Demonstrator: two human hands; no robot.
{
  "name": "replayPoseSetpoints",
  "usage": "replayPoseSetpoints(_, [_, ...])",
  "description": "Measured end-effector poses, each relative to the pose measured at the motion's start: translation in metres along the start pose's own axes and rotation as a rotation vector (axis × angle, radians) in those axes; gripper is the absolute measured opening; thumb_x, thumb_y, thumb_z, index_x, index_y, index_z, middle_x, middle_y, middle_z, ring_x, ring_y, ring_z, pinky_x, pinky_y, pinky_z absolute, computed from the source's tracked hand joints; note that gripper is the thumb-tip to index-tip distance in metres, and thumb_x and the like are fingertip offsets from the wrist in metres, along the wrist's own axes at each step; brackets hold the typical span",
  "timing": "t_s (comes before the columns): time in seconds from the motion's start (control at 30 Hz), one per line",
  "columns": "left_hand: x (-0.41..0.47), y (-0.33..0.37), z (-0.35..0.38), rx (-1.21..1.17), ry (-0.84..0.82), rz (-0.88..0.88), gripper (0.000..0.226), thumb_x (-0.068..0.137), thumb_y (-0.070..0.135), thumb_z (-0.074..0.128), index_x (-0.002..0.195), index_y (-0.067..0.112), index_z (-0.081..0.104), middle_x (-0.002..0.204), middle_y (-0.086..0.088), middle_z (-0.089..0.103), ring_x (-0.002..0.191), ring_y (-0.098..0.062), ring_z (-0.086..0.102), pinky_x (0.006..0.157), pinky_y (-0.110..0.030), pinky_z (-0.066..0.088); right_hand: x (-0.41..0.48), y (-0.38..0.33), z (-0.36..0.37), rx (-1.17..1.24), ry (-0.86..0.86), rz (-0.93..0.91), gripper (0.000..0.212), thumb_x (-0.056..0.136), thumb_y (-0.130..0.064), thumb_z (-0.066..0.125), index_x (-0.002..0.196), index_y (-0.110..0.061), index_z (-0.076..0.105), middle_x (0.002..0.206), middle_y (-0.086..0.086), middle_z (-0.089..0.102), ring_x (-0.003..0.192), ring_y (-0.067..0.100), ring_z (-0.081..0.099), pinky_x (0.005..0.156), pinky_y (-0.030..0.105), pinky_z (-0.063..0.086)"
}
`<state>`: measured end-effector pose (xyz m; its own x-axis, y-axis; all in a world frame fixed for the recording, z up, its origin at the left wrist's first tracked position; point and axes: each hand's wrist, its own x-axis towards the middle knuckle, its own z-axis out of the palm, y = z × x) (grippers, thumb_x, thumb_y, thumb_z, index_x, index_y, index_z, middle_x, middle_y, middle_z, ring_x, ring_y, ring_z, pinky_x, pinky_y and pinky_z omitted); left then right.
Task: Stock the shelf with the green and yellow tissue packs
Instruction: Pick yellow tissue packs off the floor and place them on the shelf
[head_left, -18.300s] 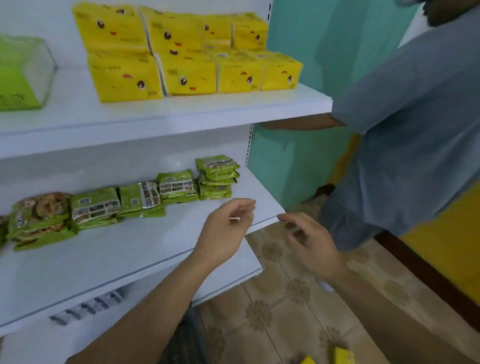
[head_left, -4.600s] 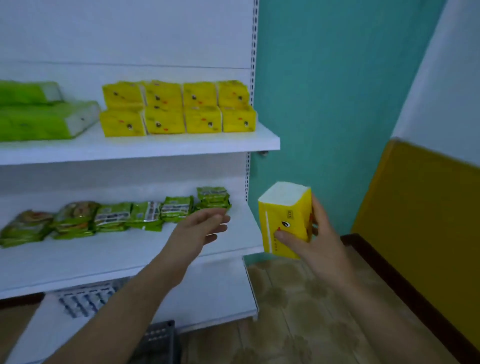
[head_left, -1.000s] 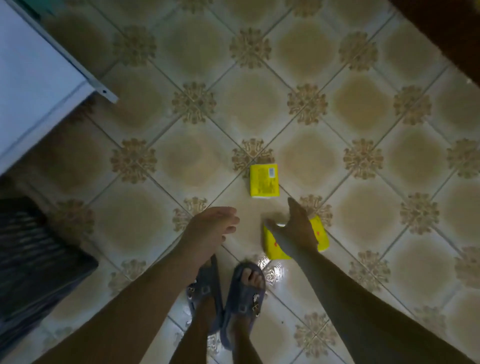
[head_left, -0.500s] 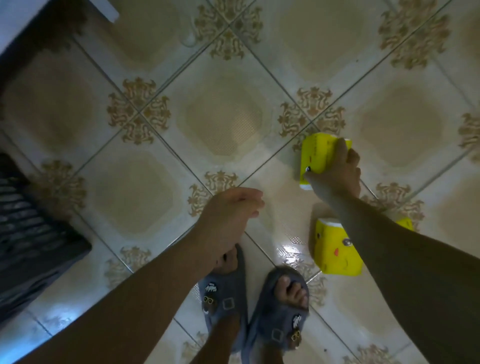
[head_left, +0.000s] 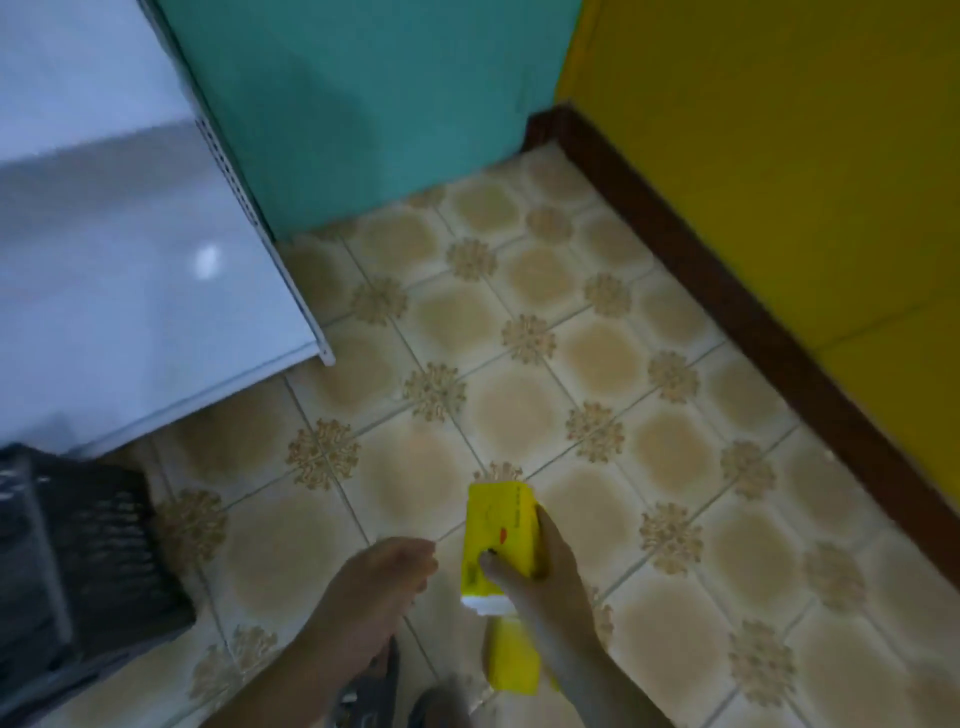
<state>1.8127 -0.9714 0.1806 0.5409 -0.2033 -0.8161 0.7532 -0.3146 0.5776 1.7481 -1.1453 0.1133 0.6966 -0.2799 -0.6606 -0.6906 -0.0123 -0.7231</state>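
My right hand (head_left: 543, 582) grips a yellow tissue pack (head_left: 498, 535) with a small face printed on it, held above the tiled floor. A second yellow tissue pack (head_left: 511, 662) lies on the floor just below, partly hidden by my right wrist. My left hand (head_left: 379, 587) hovers to the left of the held pack, fingers loosely curled and holding nothing. The white bottom shelf (head_left: 130, 322) juts out at the upper left; no green packs are in view.
A dark plastic basket (head_left: 78, 561) stands on the floor at the lower left, beside the shelf. A teal wall (head_left: 363, 104) and a yellow wall (head_left: 779, 156) with a dark brown skirting meet at the back. My sandalled feet show at the bottom edge.
My right hand has lifted one yellow pack off the floor; the other pack stays down. The view has swung up from my feet toward the shelf base and walls.
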Motion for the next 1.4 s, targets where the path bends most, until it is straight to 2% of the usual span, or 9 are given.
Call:
replayPoseSetpoints(0.17, [-0.140, 0.088, -0.050, -0.032, 0.095, 0.227, 0.012, 0.092, 0.028, 0.059, 0.100, 0.028, 0.067, 0.104, 0.005, 0.068, 0.096, -0.010, 0.064, 0.083, -0.027, 0.048, -0.106, -0.170, -0.015, 0.032, -0.063, -0.252, 0.058, 0.083, -0.020, 0.073, 0.125, -0.041, 0.041, 0.120, -0.015, 0.055, 0.090, -0.010, 0.060, 0.071, 0.009, 0.047])
replayPoseSetpoints(0.3, [-0.231, 0.143, -0.107, -0.089, 0.246, 0.443, 0.016, 0.088, 0.033, 0.062, 0.102, 0.028, 0.071, 0.100, 0.007, 0.072, 0.096, -0.012, 0.067, 0.090, -0.036, 0.050, -0.168, -0.288, 0.004, -0.092, -0.042, -0.484, 0.081, 0.078, -0.034, 0.076, 0.145, -0.037, 0.030, 0.136, -0.011, 0.046, 0.116, 0.013, 0.050, 0.089, 0.029, 0.040])
replayPoseSetpoints(0.5, [-0.329, 0.207, -0.201, -0.106, 0.360, 0.702, 0.015, 0.094, 0.021, 0.055, 0.099, 0.024, 0.069, 0.104, 0.001, 0.071, 0.096, -0.009, 0.066, 0.080, -0.022, 0.050, -0.239, -0.432, 0.076, -0.123, -0.165, -0.816, 0.079, 0.073, -0.033, 0.081, 0.139, -0.036, 0.039, 0.131, -0.009, 0.056, 0.112, 0.010, 0.057, 0.086, 0.013, 0.045])
replayPoseSetpoints(0.63, [-0.378, 0.238, -0.271, -0.134, 0.421, 0.836, 0.015, 0.094, 0.023, 0.055, 0.098, 0.028, 0.069, 0.101, 0.007, 0.072, 0.099, -0.011, 0.066, 0.090, -0.030, 0.048, -0.273, -0.506, 0.138, -0.151, -0.269, -0.965, 0.094, 0.056, -0.058, 0.083, 0.138, -0.047, 0.038, 0.133, -0.012, 0.056, 0.114, 0.009, 0.059, 0.097, 0.038, 0.049])
replayPoseSetpoints(0.77, [-0.416, 0.274, -0.346, -0.127, 0.452, 0.976, 0.016, 0.093, 0.023, 0.057, 0.099, 0.029, 0.070, 0.101, 0.009, 0.072, 0.100, -0.008, 0.066, 0.092, -0.028, 0.050, -0.302, -0.573, 0.195, -0.189, -0.312, -1.128, 0.085, 0.064, -0.042, 0.078, 0.137, -0.051, 0.034, 0.135, -0.015, 0.051, 0.113, 0.002, 0.057, 0.083, 0.017, 0.052])
replayPoseSetpoints(0.9, [-0.442, 0.309, -0.417, -0.020, 0.500, 1.117, 0.016, 0.092, 0.026, 0.057, 0.100, 0.032, 0.069, 0.102, 0.012, 0.072, 0.097, -0.003, 0.066, 0.092, -0.027, 0.048, -0.319, -0.632, 0.243, -0.273, -0.258, -1.275, 0.091, 0.061, -0.058, 0.080, 0.137, -0.059, 0.030, 0.143, -0.018, 0.040, 0.126, 0.006, 0.047, 0.101, 0.038, 0.047])
replayPoseSetpoints(1.13, [-0.461, 0.361, -0.524, 0.265, 1.152, 1.433, 0.031, 0.093, 0.024, 0.058, 0.123, 0.030, 0.057, 0.124, 0.021, 0.051, 0.119, -0.002, 0.043, 0.102, -0.023, 0.031, -0.318, -0.715, 0.301, -0.573, -0.094, -1.456, 0.089, 0.072, -0.045, 0.079, 0.140, -0.053, 0.023, 0.146, -0.022, 0.026, 0.133, -0.001, 0.025, 0.110, 0.027, 0.024])
replayPoseSetpoints(1.27, [-0.458, 0.381, -0.577, 0.105, 1.431, 1.338, 0.050, 0.090, 0.023, 0.059, 0.137, 0.024, 0.045, 0.143, 0.006, 0.039, 0.134, -0.013, 0.031, 0.110, -0.028, 0.025, -0.313, -0.767, 0.334, -0.888, -0.099, -1.573, 0.090, 0.076, -0.039, 0.077, 0.146, -0.042, 0.021, 0.151, -0.016, 0.022, 0.137, 0.000, 0.020, 0.108, 0.019, 0.018])
replayPoseSetpoints(1.4, [-0.450, 0.387, -0.597, -0.313, 1.243, 1.142, 0.065, 0.091, 0.032, 0.059, 0.147, 0.026, 0.026, 0.155, 0.003, 0.023, 0.142, -0.016, 0.023, 0.113, -0.040, 0.026, -0.308, -0.809, 0.369, -1.114, -0.148, -1.629, 0.092, 0.078, -0.042, 0.074, 0.149, -0.041, 0.015, 0.159, -0.012, 0.011, 0.145, 0.010, 0.010, 0.117, 0.030, 0.014])
